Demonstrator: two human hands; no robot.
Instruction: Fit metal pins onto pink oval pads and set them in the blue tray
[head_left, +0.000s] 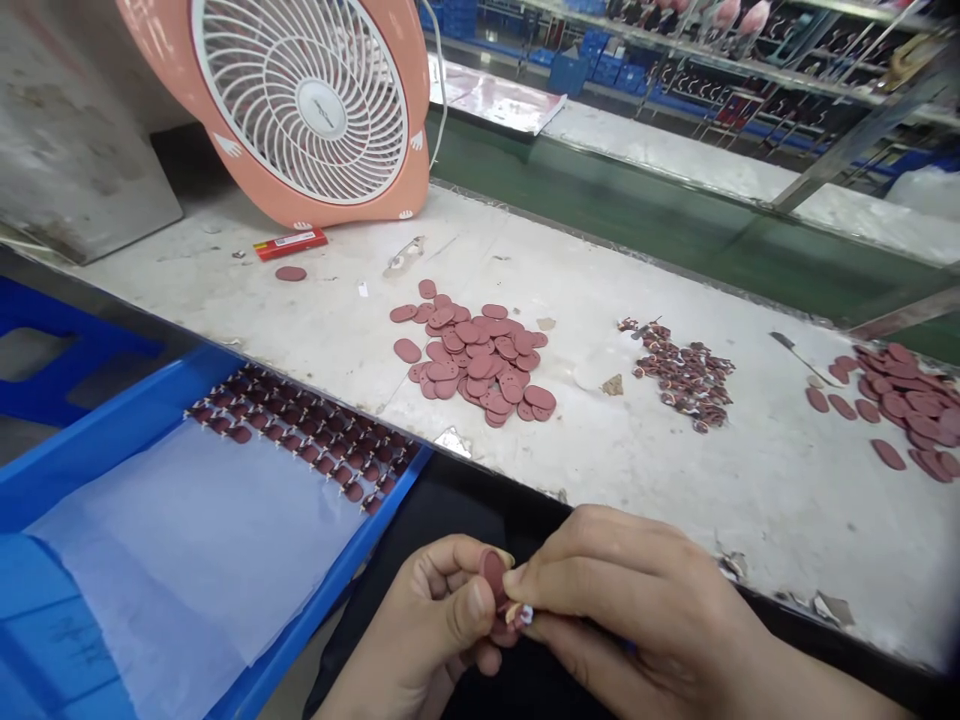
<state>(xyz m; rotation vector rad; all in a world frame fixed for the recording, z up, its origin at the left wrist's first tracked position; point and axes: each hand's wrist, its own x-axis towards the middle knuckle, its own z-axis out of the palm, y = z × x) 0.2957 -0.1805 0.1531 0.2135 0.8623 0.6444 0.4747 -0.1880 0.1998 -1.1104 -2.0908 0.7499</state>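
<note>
My left hand (424,625) and my right hand (634,610) meet low in the view, below the table's front edge. Together they pinch a small reddish-brown oval pad (493,575) between thumbs and fingertips. A tiny pale piece (523,614) shows at my right fingertips. On the white table (750,490) lies a pile of the same oval pads (476,360). A heap of small dark metal-looking parts (686,375) sits to its right.
A blue tray (112,430) lined with white paper at the left holds rows of finished dark-red pieces (300,430). A pink desk fan (300,100) stands at the back. More oval pads (904,405) lie at the far right. A red box (291,243) lies near the fan.
</note>
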